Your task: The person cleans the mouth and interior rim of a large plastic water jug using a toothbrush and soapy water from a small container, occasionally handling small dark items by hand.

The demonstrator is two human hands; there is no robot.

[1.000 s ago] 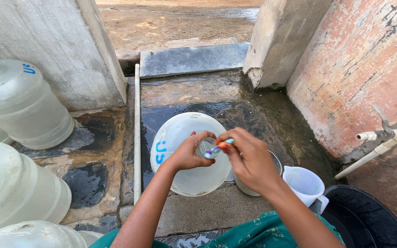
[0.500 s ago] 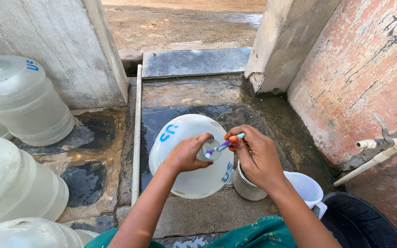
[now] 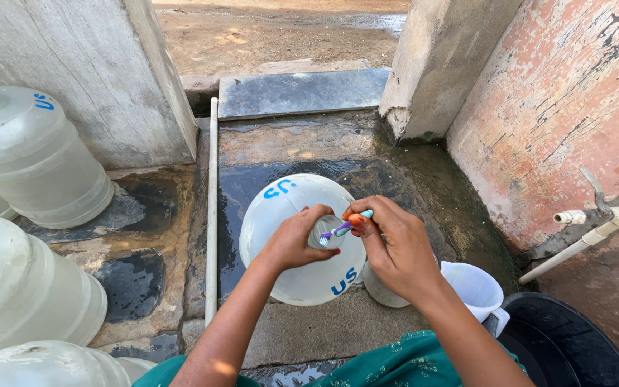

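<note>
— Wet stone floor (image 3: 309, 154) all round; what's nearest?

— At six o'clock, the left hand (image 3: 296, 240) wraps the jug's neck (image 3: 322, 231) on the big white water jug (image 3: 302, 244); the right hand (image 3: 395, 247) pinches a toothbrush (image 3: 345, 226), bristles at the mouth.

— Risks?

— Wet fingers could drop the brush inside. Further off: white mug (image 3: 476, 287) at four o'clock, tap (image 3: 596, 215) at three, more jugs (image 3: 37, 158) at nine.

The toothbrush (image 3: 345, 225) in the right hand (image 3: 395, 247) has tilted bristles-down into the jug's neck (image 3: 322, 233), where earlier it lay nearly level.
</note>
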